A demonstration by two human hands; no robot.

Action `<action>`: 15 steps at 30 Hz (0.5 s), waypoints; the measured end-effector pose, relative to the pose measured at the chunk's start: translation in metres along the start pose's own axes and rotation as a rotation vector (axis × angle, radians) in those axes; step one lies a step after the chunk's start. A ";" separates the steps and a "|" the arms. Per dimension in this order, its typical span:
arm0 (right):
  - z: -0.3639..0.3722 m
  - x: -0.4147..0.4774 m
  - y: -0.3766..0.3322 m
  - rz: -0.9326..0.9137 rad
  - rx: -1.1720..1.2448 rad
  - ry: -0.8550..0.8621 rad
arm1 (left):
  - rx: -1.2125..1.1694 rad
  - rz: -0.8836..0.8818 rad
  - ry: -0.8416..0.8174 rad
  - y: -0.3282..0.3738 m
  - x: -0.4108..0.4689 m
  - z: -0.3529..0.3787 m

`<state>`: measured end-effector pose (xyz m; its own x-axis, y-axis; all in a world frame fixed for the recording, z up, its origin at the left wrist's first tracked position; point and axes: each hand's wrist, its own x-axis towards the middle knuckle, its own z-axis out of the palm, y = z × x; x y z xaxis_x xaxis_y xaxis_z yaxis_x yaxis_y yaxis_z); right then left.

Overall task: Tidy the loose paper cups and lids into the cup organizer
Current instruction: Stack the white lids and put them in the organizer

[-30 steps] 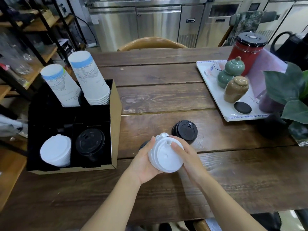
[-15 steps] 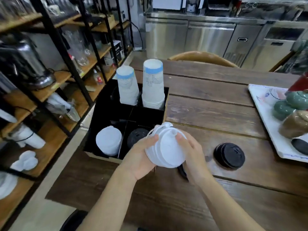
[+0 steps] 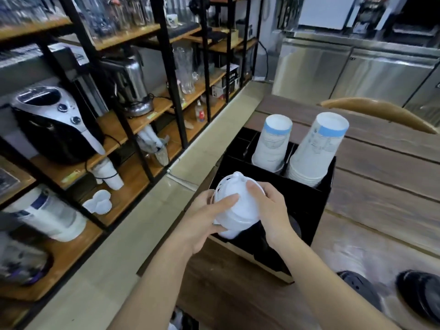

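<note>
White lids [image 3: 234, 206] in both hands, organizer [image 3: 316, 210] compartment beneath hidden

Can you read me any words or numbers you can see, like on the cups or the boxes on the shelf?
No word or number here can be read.
Paper cup stacks in the black organizer: faint grey print under a blue band, too blurred to read.
Boxes on the shelf: labels too small and blurred.
White lids held by the left hand and right hand: no writing shows.
Black lids on the table: none visible.
</note>
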<state>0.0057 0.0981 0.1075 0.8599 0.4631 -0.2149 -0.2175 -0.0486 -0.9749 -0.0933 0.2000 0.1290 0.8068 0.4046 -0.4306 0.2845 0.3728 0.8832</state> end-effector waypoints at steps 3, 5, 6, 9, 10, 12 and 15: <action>0.009 0.018 0.011 0.033 -0.140 0.001 | -0.053 -0.027 0.103 -0.005 0.016 -0.008; 0.011 0.024 0.019 0.070 -0.252 -0.033 | -0.040 -0.059 0.146 -0.013 0.027 -0.011; 0.011 0.026 0.022 0.089 -0.303 -0.051 | -0.019 -0.075 0.156 -0.017 0.031 -0.012; 0.012 0.029 0.024 0.085 -0.436 -0.056 | 0.062 -0.101 0.177 -0.025 0.039 -0.013; 0.013 0.029 0.023 0.067 -0.492 -0.054 | 0.091 -0.094 0.191 -0.027 0.042 -0.013; 0.015 0.030 0.021 0.032 -0.619 -0.063 | 0.148 -0.074 0.216 -0.028 0.046 -0.014; 0.018 0.036 0.020 0.022 -0.752 -0.098 | 0.195 -0.059 0.226 -0.028 0.050 -0.015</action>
<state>0.0245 0.1295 0.0811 0.8061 0.5301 -0.2630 0.1696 -0.6328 -0.7555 -0.0689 0.2217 0.0801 0.6562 0.5710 -0.4933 0.4388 0.2430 0.8651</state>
